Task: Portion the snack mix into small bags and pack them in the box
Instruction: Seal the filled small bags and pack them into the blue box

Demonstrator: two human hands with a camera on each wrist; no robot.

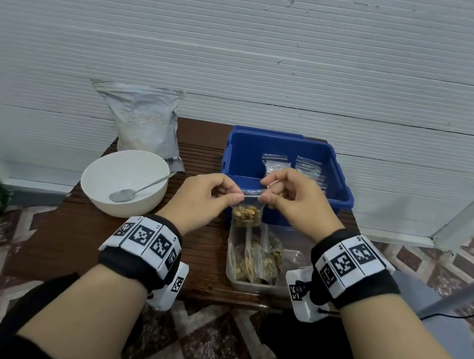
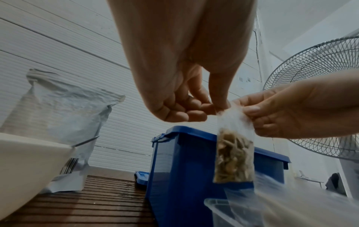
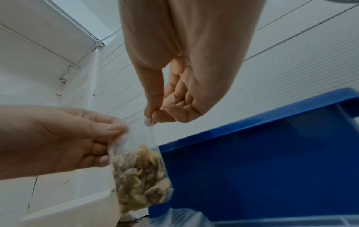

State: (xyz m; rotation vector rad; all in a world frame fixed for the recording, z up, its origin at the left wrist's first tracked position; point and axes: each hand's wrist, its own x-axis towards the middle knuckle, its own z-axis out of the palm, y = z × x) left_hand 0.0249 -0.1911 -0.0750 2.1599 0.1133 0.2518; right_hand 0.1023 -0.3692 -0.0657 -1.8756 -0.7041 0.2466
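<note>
Small bag [image 1: 247, 212] of snack mix: no readable label; hung above clear tub [image 1: 286, 291], before blue box [image 1: 339, 177]. Left hand [image 1: 207, 199] and right hand [image 1: 295, 198] each pinched its top edge, fingers curled.

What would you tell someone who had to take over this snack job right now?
Left hand and right hand: both pinch the top strip of a small bag of snack mix, held up in front of the blue box.
Whether the strip is sealed is not clear.
Clear tray near the table's front edge: several filled bags lie in it.
Blue box: a few small clear bags inside; their contents cannot be made out.
White bowl: only a spoon in it.
Left: finish closing this bag, then pack the filled bags into the box.
</note>
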